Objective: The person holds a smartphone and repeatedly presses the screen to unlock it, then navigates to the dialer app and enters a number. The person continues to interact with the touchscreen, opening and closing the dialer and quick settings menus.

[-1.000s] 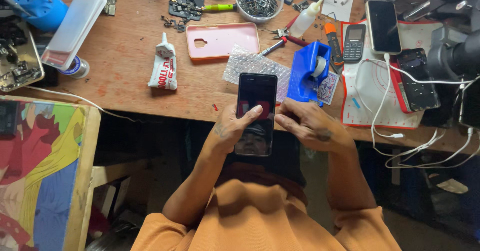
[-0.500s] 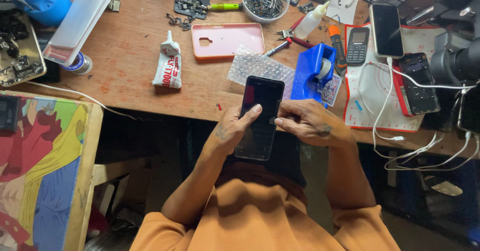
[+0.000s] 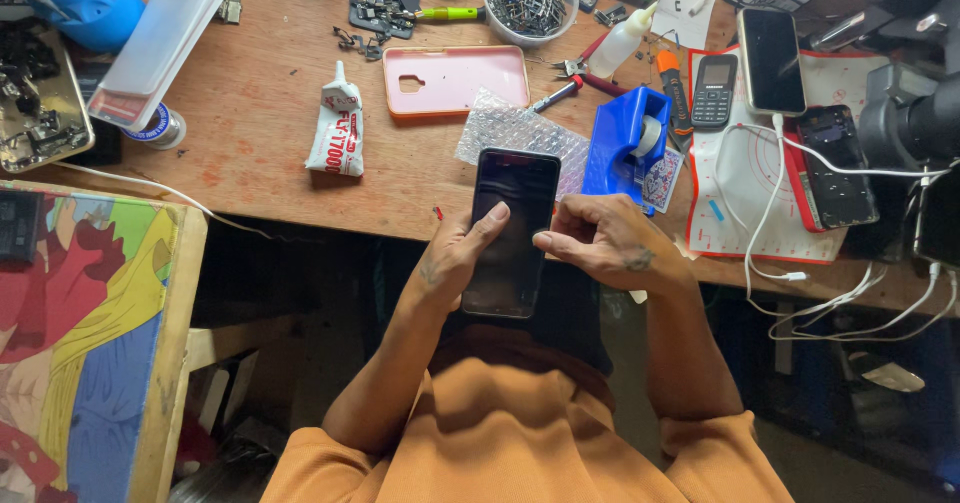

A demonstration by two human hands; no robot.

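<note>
— Where's the phone (image 3: pixel 512 233) right now?

— In my left hand (image 3: pixel 455 263), out past the near edge of the workbench (image 3: pixel 260 113), above my lap. My fingers are wrapped behind it and my thumb lies across the dark glass, so that hand is clamped on the phone

— And your right hand (image 3: pixel 605 243)?

— Just at 3 o'clock of the phone, fingers curled together, thumb and forefinger pinched at the right-hand edge. Whether anything small sits in that pinch I can't tell; it looks to be touching the edge and nothing more

— How does the phone lie?

— Long axis running 12 to 6, top end tipped a touch toward 1 o'clock, screen up. Its top overlaps the sheet of bubble wrap (image 3: pixel 520 135) on the bench

— Which hand is nearer the middle of it?

— The left; it carries the weight. The right only meets the side

— What's close by?

— The blue tape dispenser (image 3: pixel 625 143) at 1 o'clock of the phone, the pink phone case (image 3: pixel 455 81) at 11 o'clock, and the white glue tube (image 3: pixel 337 123) further out at 10 o'clock
</note>
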